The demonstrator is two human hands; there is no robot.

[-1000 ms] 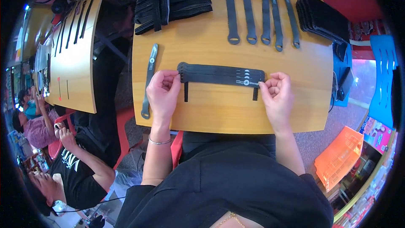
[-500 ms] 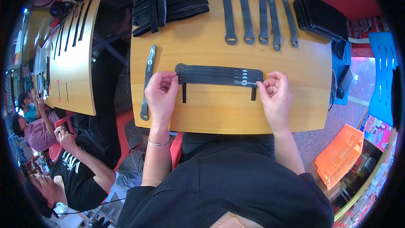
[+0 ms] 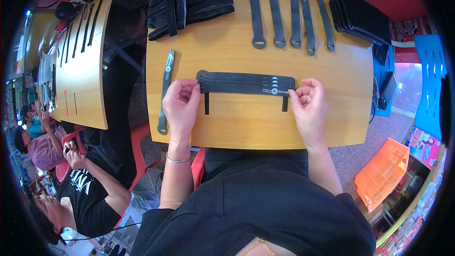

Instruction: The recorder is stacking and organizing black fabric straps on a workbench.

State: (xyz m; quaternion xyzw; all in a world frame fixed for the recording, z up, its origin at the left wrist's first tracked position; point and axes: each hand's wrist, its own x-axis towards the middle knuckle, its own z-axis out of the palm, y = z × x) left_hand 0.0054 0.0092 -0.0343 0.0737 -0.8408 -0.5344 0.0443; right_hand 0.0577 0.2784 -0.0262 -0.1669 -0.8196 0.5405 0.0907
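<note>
Several dark storage straps (image 3: 232,81) lie crosswise on the table, overlapped in a slightly fanned stack with printed marks toward their right ends. My left hand (image 3: 181,102) pinches the stack's left end between thumb and fingers. At the opposite end, the thumb and fingertips of my right hand (image 3: 309,106) close on the lower corner. Below the stack, two short black strips (image 3: 206,104) show on the tabletop, one near each end. A single grey strap (image 3: 166,92) with a slotted end lies beside my left hand.
Several slotted straps (image 3: 257,14) lie apart along the table's far side (image 3: 213,52). A pile of black straps (image 3: 208,9) sits far left, a black stack (image 3: 362,19) far right. An orange basket (image 3: 381,175) stands lower right. A co-worker (image 3: 90,194) sits at left.
Both my hands and the strap stack stay in almost the same place. At left, the co-worker's hands have shifted slightly.
</note>
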